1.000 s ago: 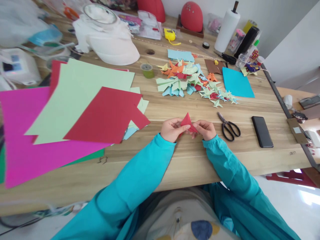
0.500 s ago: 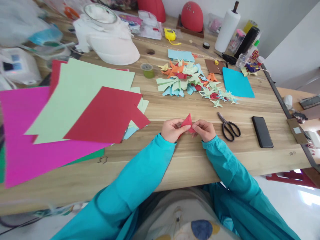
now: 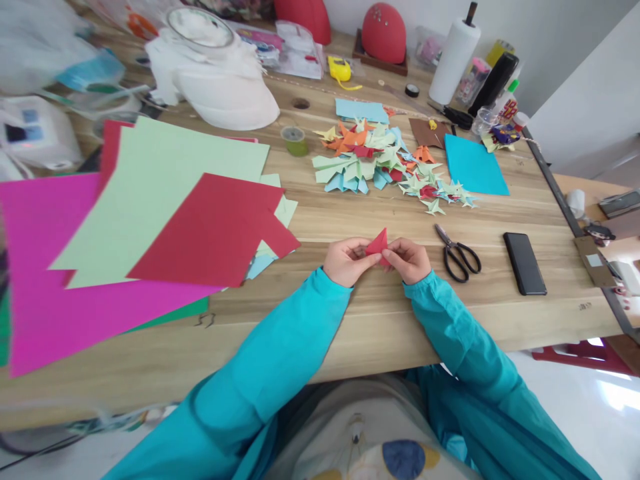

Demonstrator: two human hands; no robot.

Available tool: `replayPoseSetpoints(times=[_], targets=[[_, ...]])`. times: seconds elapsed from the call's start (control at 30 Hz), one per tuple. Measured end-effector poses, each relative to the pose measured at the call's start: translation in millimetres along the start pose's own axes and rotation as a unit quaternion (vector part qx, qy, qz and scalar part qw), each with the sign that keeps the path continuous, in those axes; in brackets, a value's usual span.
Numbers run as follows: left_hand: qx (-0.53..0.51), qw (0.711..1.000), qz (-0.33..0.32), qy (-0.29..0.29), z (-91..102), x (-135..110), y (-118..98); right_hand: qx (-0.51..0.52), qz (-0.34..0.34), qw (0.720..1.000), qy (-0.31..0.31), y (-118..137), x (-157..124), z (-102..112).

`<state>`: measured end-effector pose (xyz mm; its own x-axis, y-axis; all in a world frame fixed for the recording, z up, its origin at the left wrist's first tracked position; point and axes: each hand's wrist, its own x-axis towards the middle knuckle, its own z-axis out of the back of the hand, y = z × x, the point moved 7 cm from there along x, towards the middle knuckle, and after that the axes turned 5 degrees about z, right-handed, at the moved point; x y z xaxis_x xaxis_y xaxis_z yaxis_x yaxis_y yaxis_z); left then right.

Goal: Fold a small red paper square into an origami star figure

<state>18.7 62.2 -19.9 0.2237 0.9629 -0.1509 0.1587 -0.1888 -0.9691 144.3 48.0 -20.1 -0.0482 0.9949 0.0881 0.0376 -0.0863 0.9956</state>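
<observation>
Both hands meet over the near middle of the wooden table [image 3: 380, 320], sleeves in teal. Left hand [image 3: 345, 260] curled, thumb and fingertips pinching the left side of a small folded red paper piece [image 3: 377, 244]; right hand [image 3: 411, 260] likewise curled, fingers closed on the piece's right side. Red piece sits between the two hands, just above the tabletop, one point sticking up. Black-handled scissors [image 3: 457, 253] lie just right of the right hand, blades shut as far as can be told; dark phone [image 3: 525, 263] lies face-up farther right. Beyond the hands, a heap of folded paper shapes [image 3: 385, 163] in pale green, blue, orange and red, with a blue sheet [image 3: 475, 167] beside it. To the left, large overlapping sheets: red sheet [image 3: 210, 230] on top of pale green sheet [image 3: 150, 180], magenta sheet [image 3: 45, 280] underneath. Paper towel roll [image 3: 454, 60] upright at the far edge.
</observation>
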Motion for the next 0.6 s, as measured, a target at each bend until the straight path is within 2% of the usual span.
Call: replayPoseSetpoints(times=[0.2, 0.43, 0.6], targets=[[-0.013, 1.000, 0.005, 0.023, -2.7, 0.3, -0.2, 0.012, -0.028, 0.999, 0.039, 0.7, -1.2, -2.8], [-0.015, 1.000, 0.007, 0.017, -1.9, -1.0, -0.6, 0.008, -0.043, 0.999, 0.012, -3.9, -1.0, 0.3], [-0.008, 1.000, 0.016, 0.021, -1.5, 0.2, 4.0, 0.006, -0.024, 0.999, 0.030, -4.1, -0.4, -2.6]])
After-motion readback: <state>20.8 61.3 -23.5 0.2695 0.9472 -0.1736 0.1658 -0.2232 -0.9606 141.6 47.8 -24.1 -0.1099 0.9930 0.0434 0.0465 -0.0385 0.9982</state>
